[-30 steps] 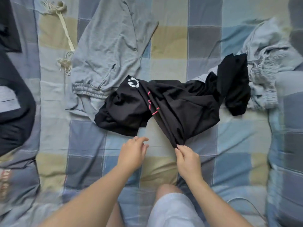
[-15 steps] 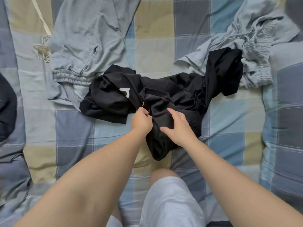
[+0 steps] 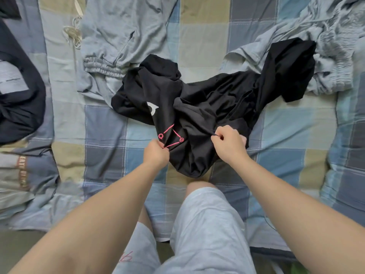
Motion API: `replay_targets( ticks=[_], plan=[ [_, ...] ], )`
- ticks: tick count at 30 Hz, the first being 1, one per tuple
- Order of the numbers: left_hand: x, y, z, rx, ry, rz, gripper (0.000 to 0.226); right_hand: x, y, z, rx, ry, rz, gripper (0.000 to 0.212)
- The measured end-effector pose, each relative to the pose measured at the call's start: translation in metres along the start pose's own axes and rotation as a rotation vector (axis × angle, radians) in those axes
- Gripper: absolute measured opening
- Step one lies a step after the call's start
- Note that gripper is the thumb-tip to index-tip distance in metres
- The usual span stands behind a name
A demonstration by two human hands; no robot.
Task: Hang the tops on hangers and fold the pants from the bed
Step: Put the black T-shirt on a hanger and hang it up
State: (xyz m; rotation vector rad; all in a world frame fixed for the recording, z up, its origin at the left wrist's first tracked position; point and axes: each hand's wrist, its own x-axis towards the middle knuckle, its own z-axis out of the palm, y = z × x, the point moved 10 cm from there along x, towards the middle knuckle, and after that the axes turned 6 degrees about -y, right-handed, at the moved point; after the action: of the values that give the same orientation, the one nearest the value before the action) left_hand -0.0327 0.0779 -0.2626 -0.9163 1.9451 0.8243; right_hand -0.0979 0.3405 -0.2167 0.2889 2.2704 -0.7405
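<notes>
Crumpled at frame centre: black top (image 3: 217,101) with pink line print. Spread flat at upper left: grey sweatpants (image 3: 122,32). Bunched at upper right: pale grey pants (image 3: 333,62).

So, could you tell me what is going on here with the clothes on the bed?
A person is sorting clothes on a checked bed. Both hands hold a crumpled black garment with pink print: the left hand pinches it by the print, the right hand pinches a fold further right. Grey sweatpants lie beyond it on the left, a pale grey garment on the right, and a dark top at the far left. No hanger is in view.
</notes>
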Motion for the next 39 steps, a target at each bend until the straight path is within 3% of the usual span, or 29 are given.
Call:
replay_targets(
  ticks=[3,5,7,9,12,16,17,19,22,23,28,34,39],
  plan=[
    [-0.036,0.012,0.006,-0.035,-0.053,0.011,0.022,-0.050,-0.014,-0.013,0.189,-0.042,-0.124,0.038],
    [-0.065,0.031,0.001,-0.148,-0.057,0.049,0.017,-0.086,-0.029,-0.023,0.262,-0.097,-0.225,0.044],
    [-0.093,0.054,-0.003,-0.360,-0.135,0.067,0.015,-0.119,-0.045,-0.034,0.227,-0.139,-0.322,0.046],
    [-0.120,0.075,0.001,-0.492,-0.317,0.047,0.038,-0.151,-0.063,-0.040,0.113,-0.210,-0.391,0.043],
    [-0.157,0.098,-0.001,-0.384,-0.507,0.087,0.052,-0.194,-0.092,-0.055,0.011,-0.293,-0.522,0.034],
    [-0.197,0.102,-0.015,-0.147,-0.543,0.188,0.012,-0.235,-0.136,-0.080,-0.028,-0.364,-0.686,0.034],
    [-0.206,0.100,-0.018,-0.163,-0.544,0.210,0.006,-0.243,-0.144,-0.084,-0.033,-0.374,-0.712,0.036],
    [-0.219,0.097,-0.033,-0.287,-0.464,0.286,0.015,-0.256,-0.153,-0.086,-0.016,-0.410,-0.724,0.034],
    [-0.232,0.070,-0.085,-0.489,-0.150,0.390,0.021,-0.267,-0.150,-0.074,0.006,-0.483,-0.622,0.013],
    [-0.238,0.056,-0.102,-0.536,-0.075,0.415,0.021,-0.271,-0.150,-0.070,0.000,-0.487,-0.590,0.015],
    [-0.268,-0.019,-0.169,-0.680,0.082,0.553,0.034,-0.292,-0.172,-0.054,0.054,-0.303,-0.524,0.011],
    [-0.321,-0.088,-0.238,-0.727,0.061,0.681,0.032,-0.352,-0.209,-0.031,0.231,0.064,-0.480,0.033],
    [-0.393,-0.097,-0.278,-0.642,0.057,0.756,0.029,-0.397,-0.242,-0.040,0.239,0.188,-0.403,0.016]
  ],
)
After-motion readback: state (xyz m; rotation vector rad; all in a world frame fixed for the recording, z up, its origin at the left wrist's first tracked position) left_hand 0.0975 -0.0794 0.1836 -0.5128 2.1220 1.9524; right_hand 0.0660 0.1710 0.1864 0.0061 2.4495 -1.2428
